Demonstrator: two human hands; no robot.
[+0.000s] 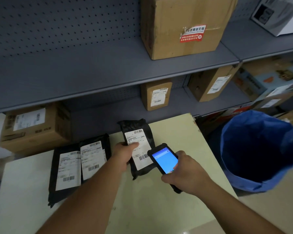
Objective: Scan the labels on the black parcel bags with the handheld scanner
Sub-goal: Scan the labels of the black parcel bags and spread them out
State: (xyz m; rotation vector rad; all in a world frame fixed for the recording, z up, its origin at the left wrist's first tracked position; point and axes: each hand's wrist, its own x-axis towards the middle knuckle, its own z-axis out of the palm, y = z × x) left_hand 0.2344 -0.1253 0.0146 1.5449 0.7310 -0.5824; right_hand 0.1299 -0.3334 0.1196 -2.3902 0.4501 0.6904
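Head view, left to right. Cardboard box [35, 125] on the low shelf. Two black parcel bags [66, 169] [95, 157] flat on the pale desk [159, 200], overlapping, labels up. Left hand [123, 153]: fingers grasping the left edge of a third black bag [139, 147], thumb on its white label [140, 149]. Right hand [184, 174]: fingers clenched around the handheld scanner [164, 160], blue screen lit, top end over the label's lower barcode. Blue-lined bin [260, 151] beside the desk.

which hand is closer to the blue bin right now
Right. The right hand, holding the scanner, is just left of the blue bin; the left hand is farther left, on a parcel bag.
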